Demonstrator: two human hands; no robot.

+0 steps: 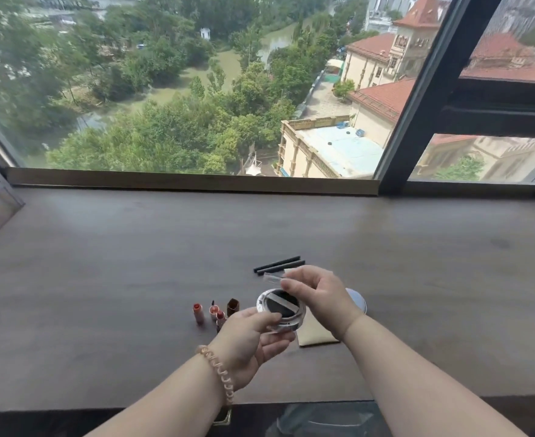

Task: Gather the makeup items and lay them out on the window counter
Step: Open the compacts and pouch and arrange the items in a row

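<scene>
- One round cushion compact (283, 307), lifted over table (102, 279) centre, gripped in left hand (247, 339) fingers.
- One clear strip (272, 276), pinched by right hand (316, 294) fingers.
- Two black pencils (277, 265) at 12 o'clock; four lip tubes (213, 311) at 9.

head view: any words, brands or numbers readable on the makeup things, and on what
No text can be read.
The cushion compact in the left hand: no legible print.
The clear plastic piece in the right hand: nothing printed that shows.
The lipsticks and the black pencils: too small and blurred to read any label.
The beige pouch: no marking visible.
</scene>
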